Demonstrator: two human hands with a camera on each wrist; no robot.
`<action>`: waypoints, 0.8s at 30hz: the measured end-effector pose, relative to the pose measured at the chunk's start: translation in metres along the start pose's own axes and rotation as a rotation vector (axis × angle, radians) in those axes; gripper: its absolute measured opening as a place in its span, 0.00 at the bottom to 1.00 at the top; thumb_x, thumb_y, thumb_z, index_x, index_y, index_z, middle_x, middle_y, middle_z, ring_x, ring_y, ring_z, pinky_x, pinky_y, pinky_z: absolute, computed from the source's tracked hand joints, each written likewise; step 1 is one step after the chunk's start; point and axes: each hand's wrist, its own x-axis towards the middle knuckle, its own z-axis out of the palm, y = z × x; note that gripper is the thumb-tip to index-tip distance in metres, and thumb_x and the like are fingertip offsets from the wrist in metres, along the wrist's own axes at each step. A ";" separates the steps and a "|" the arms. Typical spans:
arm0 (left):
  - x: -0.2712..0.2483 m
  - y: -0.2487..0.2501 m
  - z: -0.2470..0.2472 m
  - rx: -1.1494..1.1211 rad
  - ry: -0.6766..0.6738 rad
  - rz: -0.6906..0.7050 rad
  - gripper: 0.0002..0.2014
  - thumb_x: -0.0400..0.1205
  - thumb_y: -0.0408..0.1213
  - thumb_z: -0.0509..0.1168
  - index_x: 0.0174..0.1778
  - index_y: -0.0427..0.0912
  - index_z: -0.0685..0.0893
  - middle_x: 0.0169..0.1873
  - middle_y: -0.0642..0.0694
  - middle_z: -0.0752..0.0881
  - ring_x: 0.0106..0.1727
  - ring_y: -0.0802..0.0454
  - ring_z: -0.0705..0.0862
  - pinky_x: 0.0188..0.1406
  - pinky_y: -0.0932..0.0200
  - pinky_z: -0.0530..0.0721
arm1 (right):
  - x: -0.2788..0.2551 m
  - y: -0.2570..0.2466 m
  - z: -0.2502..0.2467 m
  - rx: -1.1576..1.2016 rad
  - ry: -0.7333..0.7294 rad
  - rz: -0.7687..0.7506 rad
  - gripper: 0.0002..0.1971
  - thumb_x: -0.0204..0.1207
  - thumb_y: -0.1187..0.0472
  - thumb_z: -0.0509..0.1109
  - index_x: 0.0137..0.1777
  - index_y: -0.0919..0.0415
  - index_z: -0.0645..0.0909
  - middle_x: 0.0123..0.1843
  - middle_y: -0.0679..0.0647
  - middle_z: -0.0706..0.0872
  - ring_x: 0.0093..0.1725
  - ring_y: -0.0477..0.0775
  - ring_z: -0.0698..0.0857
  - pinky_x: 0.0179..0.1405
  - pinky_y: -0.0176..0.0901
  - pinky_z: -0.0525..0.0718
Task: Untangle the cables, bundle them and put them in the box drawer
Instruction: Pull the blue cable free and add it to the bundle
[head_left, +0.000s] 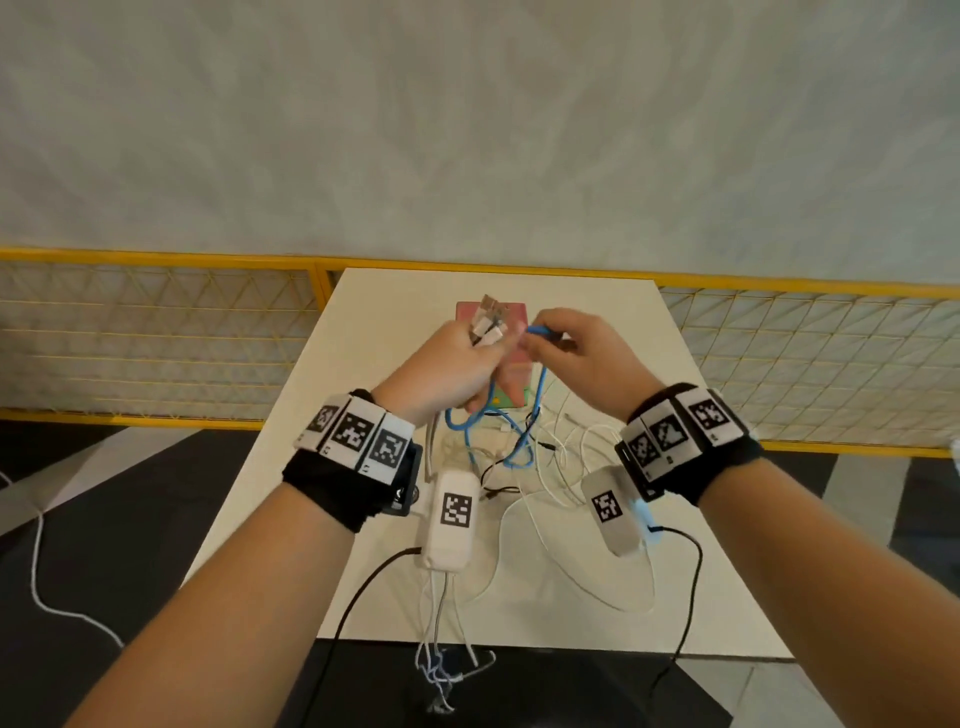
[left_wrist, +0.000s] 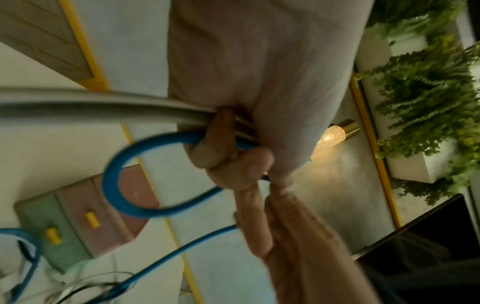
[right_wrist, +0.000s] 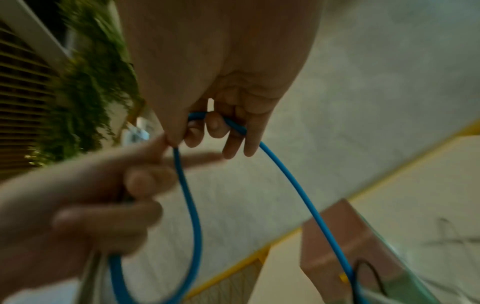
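The left hand (head_left: 449, 371) is closed in a fist around a bundle of cable ends, with several white and grey plugs (head_left: 488, 322) sticking up out of its top; the left wrist view shows its curled fingers (left_wrist: 218, 139) clamping a grey cable (left_wrist: 78, 102) together with a blue cable (left_wrist: 111, 181) that loops out below the fist. Just beside it, almost touching, the right hand (head_left: 576, 348) pinches a bend of the same blue cable between thumb and fingers (right_wrist: 215, 125), so the cable hangs from that pinch in two strands (one curving back toward the left hand, the other dropping away). Both hands are raised above the surface (head_left: 701, 519). Below and between them the blue cable runs down into a loose tangle of thin white and black cables (head_left: 545, 467) lying on the surface, still knotted together. Just beyond the hands, partly hidden by them, stands the box drawer (head_left: 511, 364), pink with a green section and small yellow handles (left_wrist: 92, 219), its drawers closed. Behind it, a yellow mesh fence (head_left: 156, 332) runs along the far edge of the surface.
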 end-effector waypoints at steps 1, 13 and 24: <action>-0.001 -0.001 0.001 -0.006 -0.034 -0.023 0.20 0.88 0.52 0.56 0.46 0.41 0.85 0.29 0.41 0.90 0.13 0.56 0.70 0.14 0.67 0.67 | 0.004 -0.006 -0.005 -0.036 0.018 -0.039 0.13 0.79 0.58 0.68 0.32 0.48 0.75 0.30 0.46 0.71 0.30 0.39 0.71 0.33 0.29 0.69; 0.006 0.019 -0.029 -0.290 0.430 0.084 0.18 0.89 0.45 0.58 0.38 0.39 0.79 0.23 0.48 0.89 0.10 0.57 0.71 0.12 0.69 0.68 | -0.019 0.055 0.026 0.045 -0.138 0.138 0.18 0.86 0.53 0.51 0.34 0.44 0.72 0.32 0.39 0.76 0.41 0.58 0.80 0.55 0.65 0.80; 0.007 0.007 0.000 0.184 0.018 0.111 0.22 0.89 0.51 0.54 0.47 0.37 0.85 0.26 0.43 0.90 0.12 0.52 0.75 0.23 0.61 0.78 | 0.008 -0.009 -0.001 -0.048 -0.141 -0.072 0.11 0.84 0.62 0.58 0.49 0.59 0.82 0.41 0.49 0.85 0.40 0.42 0.81 0.43 0.34 0.76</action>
